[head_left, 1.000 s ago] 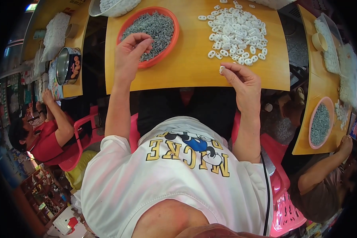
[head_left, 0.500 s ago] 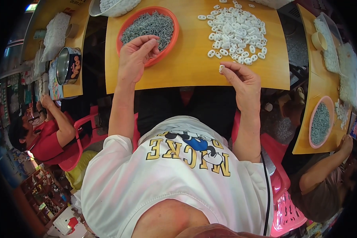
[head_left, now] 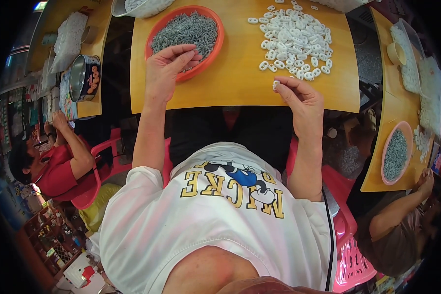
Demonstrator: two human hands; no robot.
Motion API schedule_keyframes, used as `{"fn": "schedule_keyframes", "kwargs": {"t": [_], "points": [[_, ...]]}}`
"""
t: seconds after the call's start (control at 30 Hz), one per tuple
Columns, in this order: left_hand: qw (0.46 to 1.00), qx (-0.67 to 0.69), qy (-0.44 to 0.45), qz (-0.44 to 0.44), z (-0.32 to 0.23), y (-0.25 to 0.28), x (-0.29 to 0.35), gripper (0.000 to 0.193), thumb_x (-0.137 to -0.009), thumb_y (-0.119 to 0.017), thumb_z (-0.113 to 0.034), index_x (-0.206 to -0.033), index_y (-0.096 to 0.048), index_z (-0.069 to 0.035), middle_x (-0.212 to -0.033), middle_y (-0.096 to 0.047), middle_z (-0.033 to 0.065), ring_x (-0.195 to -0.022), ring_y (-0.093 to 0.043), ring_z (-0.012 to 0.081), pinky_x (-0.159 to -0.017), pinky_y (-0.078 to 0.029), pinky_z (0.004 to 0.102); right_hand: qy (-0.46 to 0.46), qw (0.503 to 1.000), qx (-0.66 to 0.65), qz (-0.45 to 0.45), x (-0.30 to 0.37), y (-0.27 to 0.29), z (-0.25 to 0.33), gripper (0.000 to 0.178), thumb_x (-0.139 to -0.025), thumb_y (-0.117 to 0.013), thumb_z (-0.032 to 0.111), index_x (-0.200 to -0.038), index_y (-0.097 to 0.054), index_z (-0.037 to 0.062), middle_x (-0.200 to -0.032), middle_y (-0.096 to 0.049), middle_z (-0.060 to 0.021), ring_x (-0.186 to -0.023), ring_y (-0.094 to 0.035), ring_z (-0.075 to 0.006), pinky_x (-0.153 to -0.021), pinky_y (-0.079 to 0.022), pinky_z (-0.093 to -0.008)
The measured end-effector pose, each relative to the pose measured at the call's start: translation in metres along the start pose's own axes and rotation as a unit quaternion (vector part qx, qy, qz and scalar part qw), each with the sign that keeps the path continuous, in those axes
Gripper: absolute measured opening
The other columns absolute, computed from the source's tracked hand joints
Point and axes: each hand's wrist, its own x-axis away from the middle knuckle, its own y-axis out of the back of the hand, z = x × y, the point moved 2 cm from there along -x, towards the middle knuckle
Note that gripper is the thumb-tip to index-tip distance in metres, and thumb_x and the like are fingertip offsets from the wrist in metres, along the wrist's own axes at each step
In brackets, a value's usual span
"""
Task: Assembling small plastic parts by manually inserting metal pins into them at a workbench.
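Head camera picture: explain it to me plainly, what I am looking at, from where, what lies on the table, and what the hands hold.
There is no machine here. A person wears a wide fisheye camera on the head, looking down at their own body and two bare hands, so straight edges bend near the rim.

In front is a yellow wooden table. On it sit an orange bowl of small grey metal pieces and a loose pile of white plastic rings.

The left hand is at the bowl's near rim, its fingers pinched over the grey pieces; whether it has one in its grip I cannot tell. The right hand holds one small white piece between its fingertips at the table's near edge.

Other people work at neighbouring tables on both sides, one with a pink bowl of the same grey pieces.
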Motion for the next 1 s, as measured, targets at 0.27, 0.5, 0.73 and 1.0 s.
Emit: {"fn": "schedule_keyframes", "kwargs": {"t": [0.27,0.5,0.73,1.0], "points": [[0.990,-0.130,-0.047,-0.016,-0.006,0.010,-0.003,0.018,-0.080,-0.060,0.003,-0.098,-0.062,0.003,-0.093,-0.064,0.0090,-0.082,-0.063,0.0149,-0.069,-0.051,0.0213,0.004,1.000,0.009,0.003,0.000,0.000,0.001,0.018,-0.079,-0.064,0.001,-0.096,-0.065,-0.0008,-0.084,-0.064,-0.0038,-0.079,-0.058,-0.0077,-0.069,-0.044,-0.0174],[0.943,-0.292,-0.151,-0.054,-0.017,0.018,0.005,0.018,-0.077,-0.063,0.001,-0.094,-0.065,-0.003,-0.097,-0.061,0.0059,-0.085,-0.059,0.0135,-0.067,-0.047,0.0230,0.006,1.000,0.001,0.002,0.000,-0.001,-0.001,0.018,-0.079,-0.064,0.000,-0.097,-0.065,-0.0008,-0.084,-0.064,-0.0033,-0.078,-0.058,-0.0072,-0.068,-0.043,-0.0168],[0.822,-0.500,-0.273,-0.011,-0.014,0.011,0.008,0.014,-0.072,-0.065,-0.002,-0.086,-0.065,-0.004,-0.083,-0.056,0.0070,-0.078,-0.056,0.0223,-0.066,-0.046,0.0308,0.012,1.000,-0.007,0.004,-0.001,-0.002,-0.001,0.019,-0.078,-0.064,0.001,-0.097,-0.065,-0.0005,-0.083,-0.064,-0.0032,-0.076,-0.057,-0.0066,-0.063,-0.041,-0.0164],[0.797,-0.533,-0.284,0.028,-0.013,0.009,0.003,0.012,-0.073,-0.065,-0.004,-0.086,-0.064,-0.004,-0.084,-0.055,0.0071,-0.082,-0.056,0.0227,-0.070,-0.045,0.0306,0.006,1.000,-0.006,0.002,0.000,-0.001,0.000,0.018,-0.078,-0.064,0.001,-0.097,-0.064,-0.0010,-0.084,-0.063,-0.0034,-0.078,-0.058,-0.0075,-0.067,-0.043,-0.0167]]}}
